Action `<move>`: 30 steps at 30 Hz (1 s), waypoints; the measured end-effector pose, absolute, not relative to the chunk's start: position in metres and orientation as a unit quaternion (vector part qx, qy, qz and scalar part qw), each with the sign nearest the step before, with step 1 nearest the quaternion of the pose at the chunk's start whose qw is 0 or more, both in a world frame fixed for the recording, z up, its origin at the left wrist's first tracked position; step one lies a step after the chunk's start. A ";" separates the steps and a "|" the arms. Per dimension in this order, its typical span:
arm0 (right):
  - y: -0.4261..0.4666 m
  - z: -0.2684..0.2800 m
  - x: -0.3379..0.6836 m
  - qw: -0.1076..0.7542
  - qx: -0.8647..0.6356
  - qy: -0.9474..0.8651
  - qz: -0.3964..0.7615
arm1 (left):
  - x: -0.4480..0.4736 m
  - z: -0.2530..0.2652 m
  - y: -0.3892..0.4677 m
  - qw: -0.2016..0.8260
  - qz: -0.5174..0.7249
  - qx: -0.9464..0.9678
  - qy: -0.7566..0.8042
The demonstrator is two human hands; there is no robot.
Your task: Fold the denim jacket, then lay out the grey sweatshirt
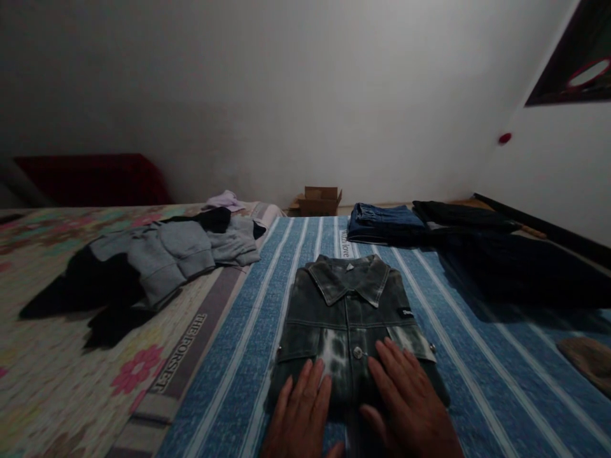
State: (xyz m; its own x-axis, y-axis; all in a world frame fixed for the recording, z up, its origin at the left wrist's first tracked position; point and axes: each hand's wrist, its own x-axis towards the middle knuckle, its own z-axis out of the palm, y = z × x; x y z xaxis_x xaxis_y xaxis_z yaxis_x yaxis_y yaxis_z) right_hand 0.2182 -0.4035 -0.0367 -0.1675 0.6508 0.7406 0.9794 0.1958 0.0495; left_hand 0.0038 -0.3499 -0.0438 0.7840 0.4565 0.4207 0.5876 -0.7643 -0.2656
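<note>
A dark grey-green jacket (329, 343) with whitish tie-dye patches lies folded into a neat rectangle, its collar at the far end and its buttoned front facing up. My left hand (303, 410) rests flat on the jacket's lower left part, fingers outstretched. On the lower right part lies my right hand (405, 397), also flat, with fingers spread just beside a metal button. Both palms face down and grip nothing. The jacket's near edge is partly hidden beneath my hands.
Underneath is a blue striped cloth (238, 356). To the left, a grey and black garment (176, 254) lies crumpled on a floral cover (42, 356). Folded jeans (386, 222) and dark clothes (520, 267) are at the right. A cardboard box (319, 202) stands by the wall.
</note>
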 end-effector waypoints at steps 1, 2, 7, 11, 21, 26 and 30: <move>-0.399 -0.038 0.218 0.286 -0.578 -0.715 -0.271 | 0.003 -0.045 -0.348 0.201 -0.173 -0.924 -0.277; -0.396 -0.041 0.218 0.275 -0.582 -0.716 -0.268 | 0.001 -0.046 -0.346 0.204 -0.178 -0.924 -0.270; -0.388 -0.061 0.221 0.221 -0.572 -0.740 -0.276 | 0.000 -0.040 -0.338 0.171 -0.186 -0.935 -0.249; -0.387 -0.070 0.227 0.222 -0.554 -0.747 -0.293 | 0.019 -0.028 -0.336 0.120 -0.211 -0.935 -0.260; -0.376 -0.081 0.232 0.235 -0.509 -0.741 -0.368 | 0.049 -0.037 -0.317 0.102 -0.142 -0.936 -0.306; -0.373 -0.085 0.237 0.240 -0.498 -0.737 -0.388 | 0.047 -0.019 -0.307 0.022 -0.143 -0.936 -0.320; -0.372 -0.092 0.245 0.246 -0.488 -0.750 -0.373 | 0.051 0.008 -0.267 -0.031 -0.155 -0.893 -0.420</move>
State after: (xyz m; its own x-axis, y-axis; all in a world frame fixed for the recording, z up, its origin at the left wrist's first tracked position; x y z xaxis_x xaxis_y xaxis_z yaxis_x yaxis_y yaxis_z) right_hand 0.2453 -0.3721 -0.0915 -0.4033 0.5482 0.7326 0.9150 0.2456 0.3200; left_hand 0.0511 -0.2670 0.0085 0.5985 0.7609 0.2505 0.7418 -0.6445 0.1855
